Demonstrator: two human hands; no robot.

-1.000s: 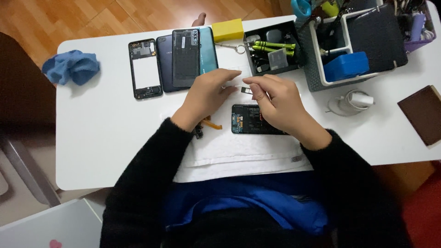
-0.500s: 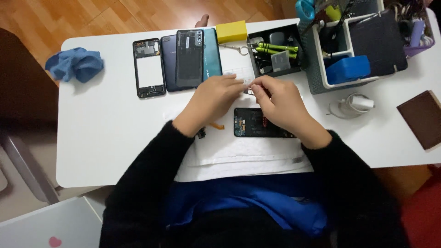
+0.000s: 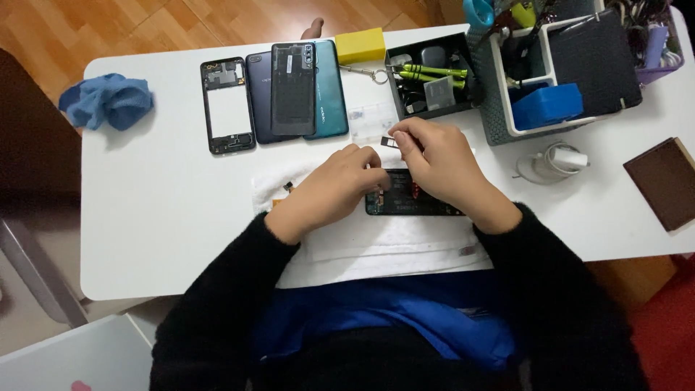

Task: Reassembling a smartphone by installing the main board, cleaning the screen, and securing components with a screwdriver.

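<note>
White table (image 3: 145,210) — wooden floor (image 3: 108,29) beyond.

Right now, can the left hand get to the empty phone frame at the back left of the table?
Probably yes: the left hand has bare white table between it and the phone frame, with nothing lying across that path.

Bench (image 3: 145,217) stock: one blue cloth (image 3: 107,100), one bare phone frame (image 3: 227,106), three phone back covers (image 3: 298,88) overlapping, one yellow block (image 3: 360,45). One opened phone (image 3: 413,204) on one white towel (image 3: 376,242); one brown wallet (image 3: 662,182), one coiled white charger (image 3: 554,161), two tool trays (image 3: 499,108).
</note>
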